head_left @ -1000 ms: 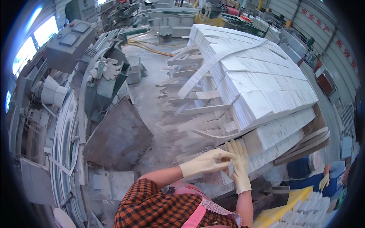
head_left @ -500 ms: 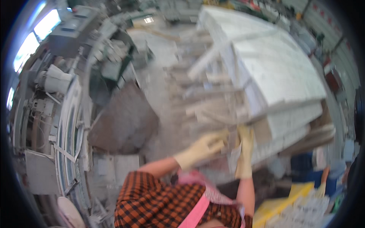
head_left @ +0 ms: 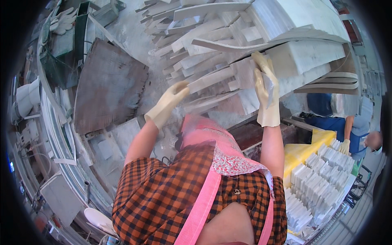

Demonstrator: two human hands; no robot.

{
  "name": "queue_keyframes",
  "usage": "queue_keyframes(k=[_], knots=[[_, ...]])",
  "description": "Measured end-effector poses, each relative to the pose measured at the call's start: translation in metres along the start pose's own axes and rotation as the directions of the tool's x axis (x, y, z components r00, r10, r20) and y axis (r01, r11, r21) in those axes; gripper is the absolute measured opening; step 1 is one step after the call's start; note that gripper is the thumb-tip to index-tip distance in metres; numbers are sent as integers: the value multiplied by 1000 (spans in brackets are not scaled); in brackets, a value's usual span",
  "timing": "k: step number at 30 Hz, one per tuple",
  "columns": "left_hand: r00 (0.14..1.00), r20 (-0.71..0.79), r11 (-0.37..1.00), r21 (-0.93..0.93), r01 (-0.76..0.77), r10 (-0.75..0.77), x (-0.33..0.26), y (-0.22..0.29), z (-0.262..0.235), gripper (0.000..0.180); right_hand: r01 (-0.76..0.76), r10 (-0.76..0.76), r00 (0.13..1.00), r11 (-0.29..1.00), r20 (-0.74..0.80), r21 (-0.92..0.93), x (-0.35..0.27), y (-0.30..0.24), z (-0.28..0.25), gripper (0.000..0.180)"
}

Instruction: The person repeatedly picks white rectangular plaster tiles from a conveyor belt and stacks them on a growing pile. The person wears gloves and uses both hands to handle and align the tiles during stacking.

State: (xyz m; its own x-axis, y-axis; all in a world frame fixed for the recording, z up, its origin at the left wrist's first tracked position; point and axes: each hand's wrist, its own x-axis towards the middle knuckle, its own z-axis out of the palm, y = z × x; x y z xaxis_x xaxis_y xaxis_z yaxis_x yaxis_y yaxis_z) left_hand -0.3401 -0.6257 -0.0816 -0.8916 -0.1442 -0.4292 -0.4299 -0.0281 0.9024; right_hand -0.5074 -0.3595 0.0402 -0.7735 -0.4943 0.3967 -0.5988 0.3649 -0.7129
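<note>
Cream rubber gloves cover both hands of a worker in an orange checked shirt and pink apron. Her left hand (head_left: 168, 105) closes round the near end of a long white stone strip (head_left: 212, 79) jutting from the front edge of a big stack of white slabs (head_left: 302, 24). Her right hand (head_left: 265, 87), fingers together, lies flat against a slab's face (head_left: 304, 59). Stacked white tiles (head_left: 322, 179) sit at lower right.

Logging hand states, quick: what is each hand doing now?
Left hand: closed on the end of a pale stone strip.
Right hand: open, flat against a stone slab.
</note>
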Motion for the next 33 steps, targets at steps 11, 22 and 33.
queue_keyframes(k=[11, 22, 33], knots=[[750, 2, 726, 250, -641, 662, 15, 77, 72, 45, 27, -39, 991, 995, -125, -98, -2, 2, 3, 34], [901, 114, 810, 403, -426, 418, 58, 117, 91, 41, -61, 70, 985, 996, -160, 62, -8, -6, 2, 38], [946, 132, 790, 523, -320, 296, 85, 141, 114, 40, 110, -116, 974, 993, -194, -41, -12, 33, 3, 29]])
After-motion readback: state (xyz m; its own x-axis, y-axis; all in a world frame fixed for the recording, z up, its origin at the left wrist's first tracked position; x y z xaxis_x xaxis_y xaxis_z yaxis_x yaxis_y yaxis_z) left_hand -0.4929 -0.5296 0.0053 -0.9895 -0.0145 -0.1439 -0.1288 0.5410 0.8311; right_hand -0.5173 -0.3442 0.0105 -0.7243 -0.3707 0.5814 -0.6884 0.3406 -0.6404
